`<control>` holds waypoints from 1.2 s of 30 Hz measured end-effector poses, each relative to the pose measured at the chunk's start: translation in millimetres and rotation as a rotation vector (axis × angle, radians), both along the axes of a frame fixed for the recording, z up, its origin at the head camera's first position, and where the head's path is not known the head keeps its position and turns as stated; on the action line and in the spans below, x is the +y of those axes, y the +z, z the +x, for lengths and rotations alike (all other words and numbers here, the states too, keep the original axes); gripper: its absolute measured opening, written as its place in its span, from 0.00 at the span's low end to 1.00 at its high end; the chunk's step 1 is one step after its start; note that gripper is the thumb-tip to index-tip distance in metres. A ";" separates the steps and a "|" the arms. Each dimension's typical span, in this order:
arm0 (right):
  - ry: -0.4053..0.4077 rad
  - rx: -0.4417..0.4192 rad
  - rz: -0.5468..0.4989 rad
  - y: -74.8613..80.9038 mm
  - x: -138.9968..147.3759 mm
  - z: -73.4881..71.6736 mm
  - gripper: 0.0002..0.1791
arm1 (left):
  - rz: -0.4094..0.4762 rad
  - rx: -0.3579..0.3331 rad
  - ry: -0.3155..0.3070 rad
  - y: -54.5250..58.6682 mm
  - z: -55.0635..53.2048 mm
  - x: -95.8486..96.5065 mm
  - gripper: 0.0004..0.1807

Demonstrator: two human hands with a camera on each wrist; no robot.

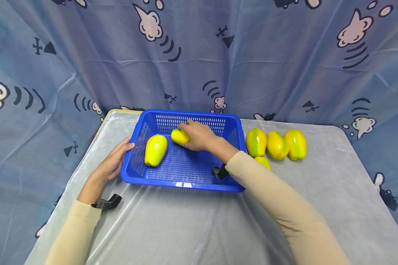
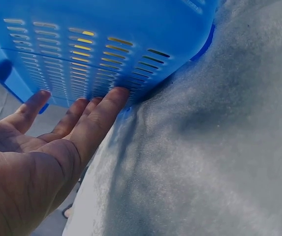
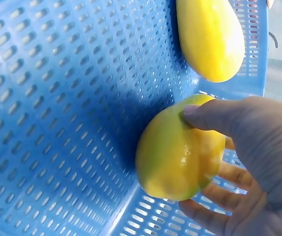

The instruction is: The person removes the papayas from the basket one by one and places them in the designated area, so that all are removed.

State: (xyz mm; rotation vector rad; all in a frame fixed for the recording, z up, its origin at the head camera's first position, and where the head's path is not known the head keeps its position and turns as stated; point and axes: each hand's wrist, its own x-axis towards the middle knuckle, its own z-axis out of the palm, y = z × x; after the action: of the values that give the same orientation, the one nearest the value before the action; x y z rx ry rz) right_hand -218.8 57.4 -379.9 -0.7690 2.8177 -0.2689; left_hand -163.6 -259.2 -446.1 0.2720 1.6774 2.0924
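Note:
In the head view, my right hand (image 1: 199, 136) is inside the blue plastic basket (image 1: 185, 185), gripping a yellow papaya (image 1: 179, 136) near the back wall. Thumb and fingers wrap around this green-streaked papaya (image 3: 175, 152) in the right wrist view. A second papaya (image 1: 156, 150) lies in the left part of the basket. At the basket's left side is my left hand (image 1: 116, 160), one fingertip at the rim. The left wrist view shows the fingers (image 2: 99, 118) fairly straight against the slotted outer wall (image 2: 96, 54).
Right of the basket, several more papayas (image 1: 277, 145) lie on the grey cloth-covered table (image 1: 331, 184); one (image 1: 262, 162) is partly hidden by the right sleeve. Behind the table hangs a blue patterned curtain (image 1: 192, 73).

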 end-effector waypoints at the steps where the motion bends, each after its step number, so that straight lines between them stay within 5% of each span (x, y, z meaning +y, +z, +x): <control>1: -0.001 -0.004 -0.003 0.5 0.5 0.1 0.37 | 0.000 0.001 0.001 -0.1 -0.1 -0.2 0.21; 36: 0.037 0.012 -0.091 26.4 12.9 27.8 0.36 | -0.035 0.012 0.004 0.0 1.6 -0.6 0.21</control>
State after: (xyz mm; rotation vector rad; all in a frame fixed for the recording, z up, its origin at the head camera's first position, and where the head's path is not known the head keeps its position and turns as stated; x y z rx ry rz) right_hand -191.0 70.4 -353.5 -0.8430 2.8162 -0.3894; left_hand -162.0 -259.8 -446.2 0.2713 1.7213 2.0658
